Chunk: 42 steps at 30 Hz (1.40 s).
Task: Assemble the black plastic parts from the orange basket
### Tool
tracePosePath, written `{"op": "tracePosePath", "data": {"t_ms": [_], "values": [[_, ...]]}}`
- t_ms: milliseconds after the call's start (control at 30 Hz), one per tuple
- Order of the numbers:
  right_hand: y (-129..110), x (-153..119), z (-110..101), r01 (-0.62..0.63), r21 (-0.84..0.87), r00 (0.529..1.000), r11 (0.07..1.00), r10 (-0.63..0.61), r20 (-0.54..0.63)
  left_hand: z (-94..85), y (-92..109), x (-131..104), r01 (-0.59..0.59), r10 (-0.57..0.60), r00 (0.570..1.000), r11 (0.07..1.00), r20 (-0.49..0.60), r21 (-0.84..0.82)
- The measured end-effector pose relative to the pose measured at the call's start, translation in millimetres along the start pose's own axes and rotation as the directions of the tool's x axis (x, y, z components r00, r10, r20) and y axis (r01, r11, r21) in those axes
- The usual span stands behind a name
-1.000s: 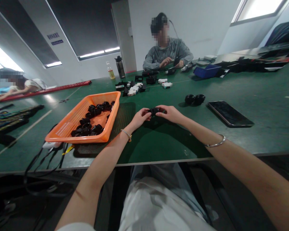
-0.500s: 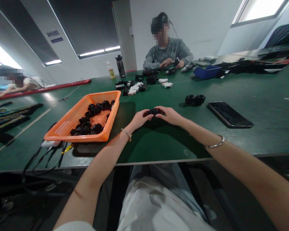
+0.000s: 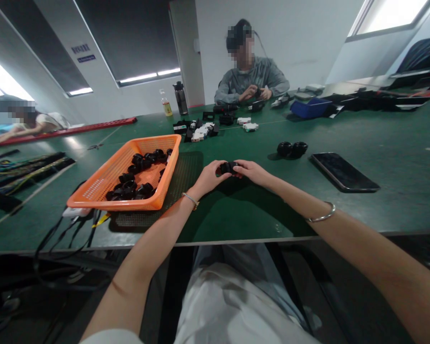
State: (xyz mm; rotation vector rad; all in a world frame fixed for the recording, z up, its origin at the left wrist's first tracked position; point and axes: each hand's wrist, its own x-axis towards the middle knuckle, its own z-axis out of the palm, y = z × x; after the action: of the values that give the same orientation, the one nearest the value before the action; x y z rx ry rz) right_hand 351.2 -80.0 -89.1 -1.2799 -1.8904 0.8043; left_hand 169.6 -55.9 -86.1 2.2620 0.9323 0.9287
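In front of me, just above the green table (image 3: 236,224), my two hands grip one small black round part (image 3: 228,167) between them. My left hand (image 3: 209,177) pinches its left side with thumb and fingers. On the other side, my right hand (image 3: 252,172) has its fingertips closed on the right end. The fingers cover much of the part, so its exact kind is unclear. Left of my left hand stands an orange plastic basket (image 3: 170,179) with several black ring-like parts (image 3: 127,187) inside. Two similar black round parts (image 3: 292,149) sit side by side beyond my right hand.
A phone (image 3: 345,172) lies at the right. Black and white components (image 3: 202,130) are scattered farther back, before a co-worker (image 3: 252,81) handling a dark item. A blue bin (image 3: 310,108) stands at the back right; cables (image 3: 80,224) hang over the front edge at left.
Both hands have shifted their fingers around the black part, and more of it now shows between them. Across the table, the co-worker's hands have moved slightly with a dark item.
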Motion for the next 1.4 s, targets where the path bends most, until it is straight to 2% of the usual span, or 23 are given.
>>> {"op": "tracePosePath", "data": {"t_ms": [133,300,400,667,767,867,1033,1133,1200,1333,1400], "values": [[-1.2,-2.1,0.3,0.056,-0.106,0.995,0.993,-0.065,-0.082,2.2,-0.8,1.6,0.122,-0.120,0.993,0.985,0.023,-0.126],[0.0,-2.0,-0.2,0.161,-0.112,0.982,0.981,-0.171,-0.080,4.1,-4.3,4.1,0.196,-0.189,0.980,0.956,0.056,-0.217],[1.8,-1.5,0.3,0.191,-0.121,0.975,0.974,-0.203,-0.089,4.5,-6.0,4.7,0.194,-0.183,0.981,0.947,0.068,-0.257],[3.6,-3.2,-0.2,0.203,-0.269,0.966,0.942,-0.237,-0.102,-0.3,-1.6,2.2,0.120,-0.120,0.993,0.974,0.012,-0.190],[0.7,-3.7,0.0,0.174,-0.310,0.970,0.935,-0.217,-0.112,-0.5,0.7,1.0,0.091,-0.092,0.996,0.983,-0.003,-0.160],[-3.7,-3.3,1.3,0.104,-0.292,0.981,0.951,-0.147,-0.128,-1.2,3.3,0.3,0.057,-0.059,0.998,0.994,-0.019,-0.097],[-5.7,-1.1,5.9,0.016,-0.094,0.996,0.995,-0.024,-0.088,-3.5,4.6,0.4,-0.009,0.010,0.999,1.000,-0.031,0.019],[-2.5,0.3,8.3,-0.018,-0.026,0.996,0.999,0.015,-0.088,-1.6,1.6,1.2,0.021,-0.021,1.000,1.000,-0.014,0.023],[-0.2,0.6,8.7,-0.013,-0.019,0.995,1.000,0.011,-0.101,1.4,-1.6,2.1,0.070,-0.070,0.998,0.997,0.000,-0.042],[0.6,-0.6,6.7,0.091,-0.016,0.991,0.996,-0.093,-0.097,6.5,-5.8,4.2,0.198,-0.176,0.980,0.931,0.097,-0.307],[-1.2,-2.0,5.3,0.131,-0.028,0.988,0.991,-0.133,-0.074,6.5,-4.8,4.7,0.224,-0.195,0.974,0.908,0.117,-0.354]]}}
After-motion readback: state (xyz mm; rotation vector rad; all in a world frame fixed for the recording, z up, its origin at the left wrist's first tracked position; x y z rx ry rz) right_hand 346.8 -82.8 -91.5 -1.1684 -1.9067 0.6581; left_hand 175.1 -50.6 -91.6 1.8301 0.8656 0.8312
